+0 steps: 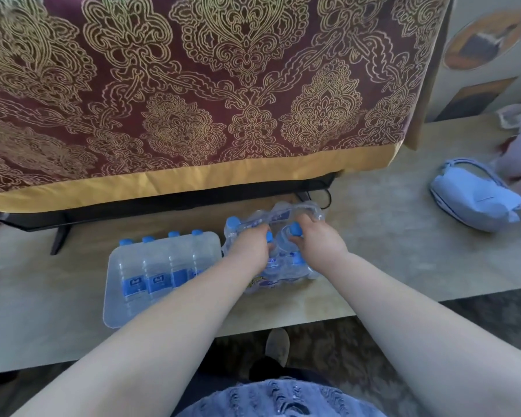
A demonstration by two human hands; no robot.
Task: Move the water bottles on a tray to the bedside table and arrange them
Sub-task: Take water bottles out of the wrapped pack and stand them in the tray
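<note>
Both hands work in the centre of the frame over a torn shrink-wrapped pack of small water bottles standing on the pale tabletop. The left hand has its fingers curled down among the bottle necks, and the right hand closes around a blue cap just left of its fingertips; each seems to grip a bottle top, though the crumpled film blurs exactly what is held. The bottles in the pack stand upright, long axes vertical, right under the fingers, so the coming move is a straight lift up out of the wrap. The hands are about equally near.

To the left, touching the pack, a clear tray holds four bottles lying on their sides, caps toward the top of the frame. In the pack I count perhaps four blue caps showing; there may be more under the hands.
</note>
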